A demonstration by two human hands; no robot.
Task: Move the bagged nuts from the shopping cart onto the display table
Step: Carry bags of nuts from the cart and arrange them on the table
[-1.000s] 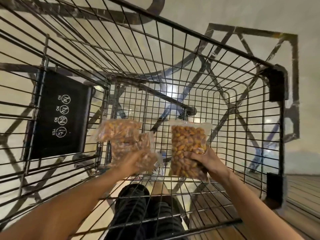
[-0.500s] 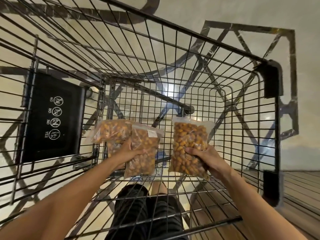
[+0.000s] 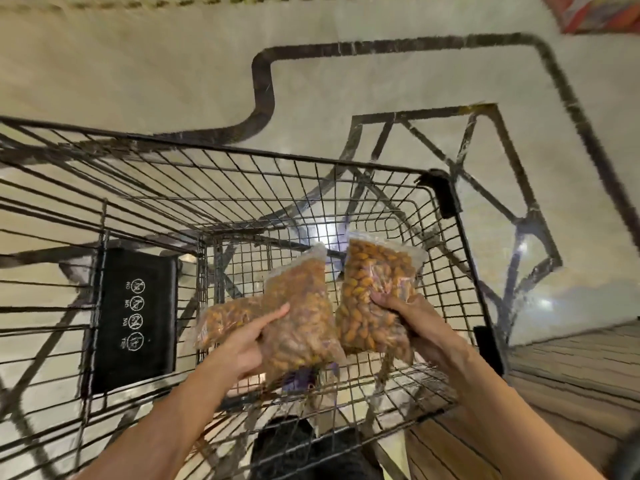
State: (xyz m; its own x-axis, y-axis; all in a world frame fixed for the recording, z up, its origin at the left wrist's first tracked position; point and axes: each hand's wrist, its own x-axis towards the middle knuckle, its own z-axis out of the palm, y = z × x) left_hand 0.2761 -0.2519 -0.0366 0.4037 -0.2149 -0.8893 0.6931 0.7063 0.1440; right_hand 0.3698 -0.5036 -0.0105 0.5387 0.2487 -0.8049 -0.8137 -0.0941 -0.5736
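I look down into a black wire shopping cart (image 3: 460, 237). My left hand (image 3: 242, 344) grips two clear bags of brown nuts: one upright bag (image 3: 301, 306) in front, and a second bag (image 3: 221, 320) sticking out to the left behind my fingers. My right hand (image 3: 412, 323) holds a third bag of nuts (image 3: 374, 292) upright by its lower half. All three bags are lifted above the cart's wire floor, near the basket's middle. The display table's wooden top (image 3: 571, 368) shows at the right edge.
A black child-seat flap (image 3: 133, 317) with white warning icons hangs at the cart's left end. Pale floor with dark line patterns (image 3: 263, 84) lies beyond the cart. My dark trousers (image 3: 294, 452) show under the basket. A colourful object (image 3: 595, 12) sits at top right.
Both hands have raised their bags higher in the basket and brought them closer together. The view has tilted up, so more floor beyond the cart shows.
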